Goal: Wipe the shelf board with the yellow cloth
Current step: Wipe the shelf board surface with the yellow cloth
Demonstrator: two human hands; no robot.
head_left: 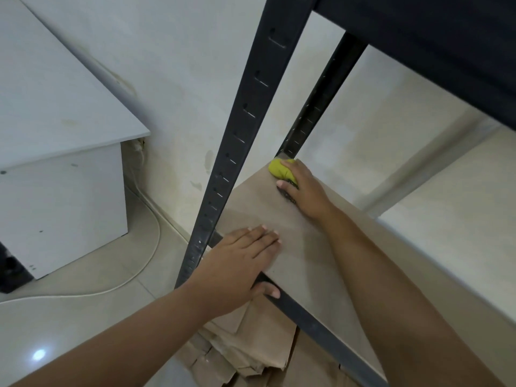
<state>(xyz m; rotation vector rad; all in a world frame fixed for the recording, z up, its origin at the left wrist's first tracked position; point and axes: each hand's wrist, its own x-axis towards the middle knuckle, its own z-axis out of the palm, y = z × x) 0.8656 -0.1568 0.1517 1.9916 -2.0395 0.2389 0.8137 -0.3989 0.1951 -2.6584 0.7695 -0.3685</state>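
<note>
The shelf board (293, 233) is mid-wipe: our right hand (303, 188) clamps the yellow cloth (277, 168) at its far corner, left hand (243, 261) flat, fingers straight, bracing; next, a sweep toward us.

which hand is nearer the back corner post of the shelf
Right. The right hand holds the yellow cloth on the shelf board right at the foot of the back post; the left hand rests flat at the front edge.
</note>
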